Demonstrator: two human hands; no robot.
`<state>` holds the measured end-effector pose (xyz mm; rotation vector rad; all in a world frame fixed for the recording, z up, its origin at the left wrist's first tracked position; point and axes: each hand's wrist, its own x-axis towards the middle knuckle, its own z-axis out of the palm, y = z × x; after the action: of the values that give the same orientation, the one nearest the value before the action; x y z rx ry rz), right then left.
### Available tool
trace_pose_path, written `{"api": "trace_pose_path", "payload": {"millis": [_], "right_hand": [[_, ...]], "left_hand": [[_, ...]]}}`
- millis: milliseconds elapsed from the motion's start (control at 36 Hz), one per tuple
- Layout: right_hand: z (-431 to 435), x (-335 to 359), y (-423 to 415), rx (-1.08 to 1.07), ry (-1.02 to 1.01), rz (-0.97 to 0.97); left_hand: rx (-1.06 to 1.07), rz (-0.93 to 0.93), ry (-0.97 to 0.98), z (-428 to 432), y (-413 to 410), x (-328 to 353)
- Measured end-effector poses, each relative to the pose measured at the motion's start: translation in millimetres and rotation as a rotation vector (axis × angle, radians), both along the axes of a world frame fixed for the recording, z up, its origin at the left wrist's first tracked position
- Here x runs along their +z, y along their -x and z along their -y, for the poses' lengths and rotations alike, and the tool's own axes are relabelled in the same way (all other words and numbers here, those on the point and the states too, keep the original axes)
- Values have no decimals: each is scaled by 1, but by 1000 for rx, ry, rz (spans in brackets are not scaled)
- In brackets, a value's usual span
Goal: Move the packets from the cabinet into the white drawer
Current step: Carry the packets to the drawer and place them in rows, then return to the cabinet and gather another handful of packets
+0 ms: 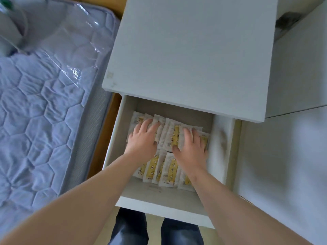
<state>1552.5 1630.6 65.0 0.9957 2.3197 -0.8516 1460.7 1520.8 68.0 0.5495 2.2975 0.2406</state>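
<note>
Pressing left hand (141, 139) and right hand (192, 150), apart, fingers seemingly flat, on packets (169, 167) inside white drawer (159, 207).

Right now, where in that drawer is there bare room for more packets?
Bare floor shows between the near row of packets and the drawer front, and a strip behind the far row under the cabinet top. The middle is crowded: overlapping packets under the left hand and right hand.

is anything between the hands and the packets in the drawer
Nothing visible does. The left hand and the right hand lie flat, directly on the far row of packets inside the open drawer.
</note>
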Motion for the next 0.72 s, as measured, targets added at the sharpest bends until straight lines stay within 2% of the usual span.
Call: {"api": "trace_pose_path", "payload": {"millis": [306, 556, 722], "right_hand": [[61, 112, -55, -308, 44, -30], [108, 192, -97, -575, 74, -232], [120, 240, -119, -680, 172, -419]], "left_hand": [[39, 73, -164, 43, -45, 104], [144, 120, -344, 84, -82, 187], [203, 120, -515, 83, -101, 238]]}}
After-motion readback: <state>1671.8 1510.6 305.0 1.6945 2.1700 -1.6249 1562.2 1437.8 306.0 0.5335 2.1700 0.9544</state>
